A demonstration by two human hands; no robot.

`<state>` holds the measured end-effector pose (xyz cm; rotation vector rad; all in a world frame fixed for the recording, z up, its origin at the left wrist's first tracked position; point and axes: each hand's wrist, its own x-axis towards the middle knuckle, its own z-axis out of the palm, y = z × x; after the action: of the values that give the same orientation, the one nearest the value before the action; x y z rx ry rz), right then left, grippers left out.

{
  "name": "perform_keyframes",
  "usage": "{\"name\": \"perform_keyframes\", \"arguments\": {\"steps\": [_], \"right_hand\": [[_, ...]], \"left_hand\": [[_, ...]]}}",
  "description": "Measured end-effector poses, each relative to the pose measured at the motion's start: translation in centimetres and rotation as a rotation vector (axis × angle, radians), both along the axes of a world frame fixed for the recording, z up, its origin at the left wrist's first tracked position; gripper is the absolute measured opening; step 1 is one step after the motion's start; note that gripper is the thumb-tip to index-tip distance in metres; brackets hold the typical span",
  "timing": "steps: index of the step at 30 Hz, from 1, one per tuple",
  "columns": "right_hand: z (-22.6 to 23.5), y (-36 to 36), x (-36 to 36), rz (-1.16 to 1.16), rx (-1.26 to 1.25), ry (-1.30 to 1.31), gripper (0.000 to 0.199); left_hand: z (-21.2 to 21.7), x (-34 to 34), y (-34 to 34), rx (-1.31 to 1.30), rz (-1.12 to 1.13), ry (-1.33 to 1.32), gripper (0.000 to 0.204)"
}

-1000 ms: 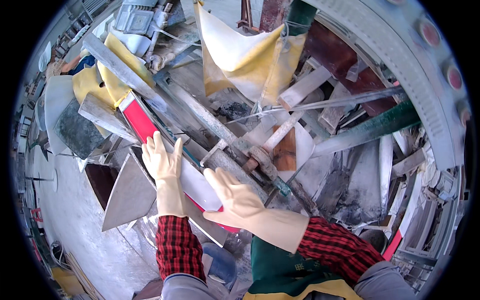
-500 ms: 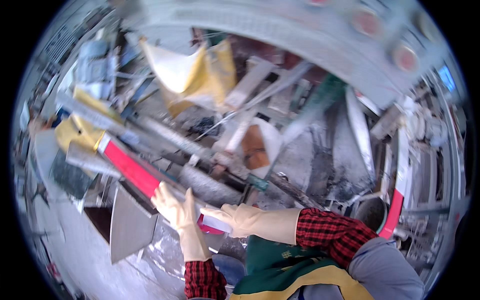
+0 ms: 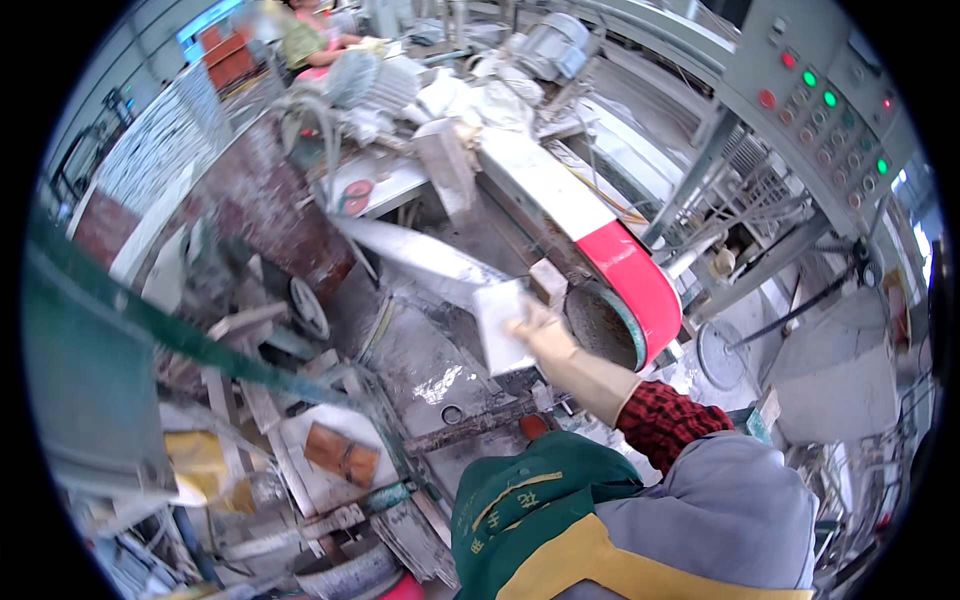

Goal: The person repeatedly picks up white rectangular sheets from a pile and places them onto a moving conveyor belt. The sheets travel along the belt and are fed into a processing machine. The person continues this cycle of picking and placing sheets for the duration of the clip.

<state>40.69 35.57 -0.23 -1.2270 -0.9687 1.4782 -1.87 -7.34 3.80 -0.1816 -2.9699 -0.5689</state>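
My right hand, in a cream rubber glove, grips the near edge of a flat white rectangular tile. The tile hangs tilted over a grey, wet metal surface. Just beyond the fingers sits a small pale block, beside the rounded end of a conveyor with a white and red guard. A long light chute-like strip runs up to behind the tile. My left hand is outside the picture.
At upper right hangs a control panel with lit green and red buttons. A green post crosses the left side. Below it lie a brown brick and scrap boards. Another person sits at the far left by a motor.
The view has swung to the right, toward the conveyor and panel. My right hand has reached forward with the white tile. My left hand has gone out of view.
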Motion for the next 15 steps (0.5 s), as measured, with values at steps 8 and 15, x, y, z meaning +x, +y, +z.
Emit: {"name": "perform_keyframes", "arguments": {"steps": [8,15], "right_hand": [[-5.8,9.5,16.4,-0.869,0.048,0.081,0.070],[-8.3,13.5,17.8,-0.990,0.086,0.270,0.085]], "left_hand": [[2.6,10.7,20.1,0.856,-0.565,-0.764,0.079],[1.4,20.5,33.6,0.521,-0.908,-0.682,0.083]]}}
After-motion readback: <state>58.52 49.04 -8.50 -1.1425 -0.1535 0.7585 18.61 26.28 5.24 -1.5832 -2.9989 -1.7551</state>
